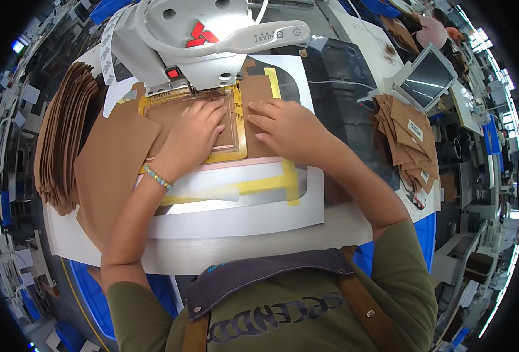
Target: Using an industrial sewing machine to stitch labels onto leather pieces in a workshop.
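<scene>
My left hand [190, 136] lies flat over a yellow-edged clamp frame [242, 126], its fingers stretched out onto the brown fabric inside. On the right of the frame, my right hand [291, 130] rests with its fingers spread on a brown fabric piece [256, 90]. The head of a large grey-white sewing machine [154, 41] stands just beyond my fingertips, over the frame's far edge. Another brown fabric piece [115, 158] extends left from beneath my left forearm. Under the frame is a white sheet [259, 220] with yellow tape [253, 186].
A tall stack of folded brown pieces [66, 141] stands at the left. More brown pieces with white labels [405, 132] are piled at the right, near a screen [428, 79]. Blue bins [92, 293] sit below the table edge. Another person [432, 32] is at the far right.
</scene>
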The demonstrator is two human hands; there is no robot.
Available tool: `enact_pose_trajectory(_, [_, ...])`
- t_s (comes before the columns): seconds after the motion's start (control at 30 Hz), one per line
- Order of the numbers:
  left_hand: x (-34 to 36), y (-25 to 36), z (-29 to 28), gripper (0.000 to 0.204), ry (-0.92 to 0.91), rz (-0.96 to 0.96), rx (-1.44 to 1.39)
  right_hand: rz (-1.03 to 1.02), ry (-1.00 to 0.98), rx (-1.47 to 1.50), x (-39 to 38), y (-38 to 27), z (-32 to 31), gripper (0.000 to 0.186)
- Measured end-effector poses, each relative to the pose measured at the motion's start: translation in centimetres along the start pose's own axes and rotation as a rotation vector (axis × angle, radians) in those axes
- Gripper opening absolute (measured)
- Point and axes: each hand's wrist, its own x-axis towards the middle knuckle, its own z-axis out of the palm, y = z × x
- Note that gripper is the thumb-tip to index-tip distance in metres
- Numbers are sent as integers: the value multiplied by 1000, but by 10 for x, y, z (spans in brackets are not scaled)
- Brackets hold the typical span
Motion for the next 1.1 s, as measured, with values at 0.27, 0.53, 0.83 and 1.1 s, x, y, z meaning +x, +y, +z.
enact_pose_trajectory(0.27, [-25,-7,-24,39,-50,-31,-43,61,-81,42,-23,3,-20,30])
enact_pose_trajectory(0.53, [-51,-10,-30,46,-179,-14,-236,-172,-16,300,7,-22,11,35])
enact_pose_trajectory(0.83, [-48,-7,-29,58,-233,52,-140,-138,-41,219,5,-35,24,38])
enact_pose_trajectory(1.1, [-41,-12,-30,58,-222,90,-124,-161,96,205,9,-40,30,33])
